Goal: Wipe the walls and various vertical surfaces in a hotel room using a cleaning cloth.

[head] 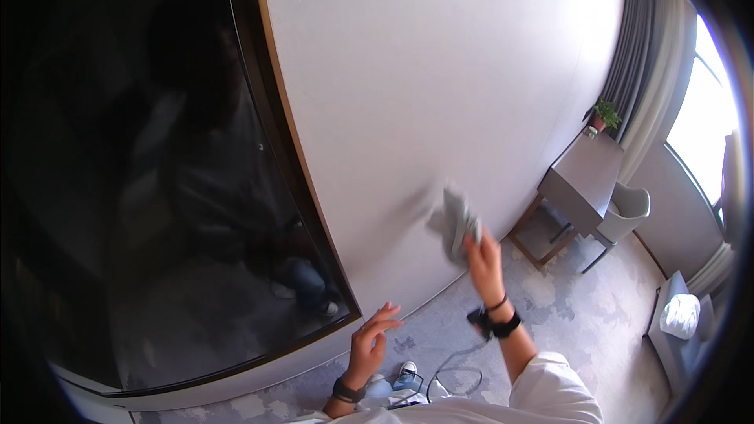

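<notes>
My right hand (486, 268) grips a grey-green cloth (458, 227), blurred by motion and bunched at the fingers. The cloth hangs in front of the pale wall (412, 88); whether it touches the wall I cannot tell. Lower and to the left, my left hand (369, 346) is held up with nothing in it, its fingers partly bent and apart. It is nearest to the bottom corner of a large dark glossy panel (177, 306) with a brown and gold frame (301, 165). My reflection shows in the panel. Black bands circle both wrists.
A desk (583, 171) stands along the wall at right, with a potted plant (605, 115) on it and a light chair (625, 210) beside it. A sofa (674, 318) bears a white cushion (680, 316). A black cable (453, 368) loops above the patterned carpet (565, 306), close to my feet.
</notes>
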A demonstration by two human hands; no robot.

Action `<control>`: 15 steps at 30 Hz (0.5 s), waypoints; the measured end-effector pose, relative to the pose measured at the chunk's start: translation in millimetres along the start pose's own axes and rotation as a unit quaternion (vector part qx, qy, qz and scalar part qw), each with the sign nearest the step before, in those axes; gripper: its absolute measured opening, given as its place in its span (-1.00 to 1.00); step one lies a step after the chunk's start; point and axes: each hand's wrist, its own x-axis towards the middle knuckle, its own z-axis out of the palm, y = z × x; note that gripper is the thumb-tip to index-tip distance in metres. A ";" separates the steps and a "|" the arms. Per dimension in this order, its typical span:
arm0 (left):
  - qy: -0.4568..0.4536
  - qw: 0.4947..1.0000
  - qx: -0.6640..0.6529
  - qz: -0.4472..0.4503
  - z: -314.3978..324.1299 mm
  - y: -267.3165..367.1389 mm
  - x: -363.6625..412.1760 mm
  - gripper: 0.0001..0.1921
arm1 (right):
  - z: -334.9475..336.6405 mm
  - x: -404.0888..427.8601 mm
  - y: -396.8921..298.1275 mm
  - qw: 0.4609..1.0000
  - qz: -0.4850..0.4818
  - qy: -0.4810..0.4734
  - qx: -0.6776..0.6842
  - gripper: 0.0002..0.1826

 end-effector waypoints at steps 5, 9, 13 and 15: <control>0.000 0.995 0.051 0.091 -0.4 35.9 30.7 -0.64 | 20.5 103.1 -150.9 0.938 -0.342 0.049 -0.029 -0.38; 0.014 0.986 0.097 0.134 -10.5 64.2 34.2 -0.61 | 66.6 130.7 -233.3 0.845 -0.508 0.032 -0.162 -0.16; 0.002 0.978 0.174 0.116 -3.5 65.1 27.9 -0.64 | 80.4 146.9 -240.1 0.801 -0.563 0.027 -0.201 -0.14; 0.026 0.981 0.171 0.089 -2.7 58.4 27.2 -0.66 | 83.9 153.3 -237.6 0.789 -0.572 0.045 -0.218 -0.15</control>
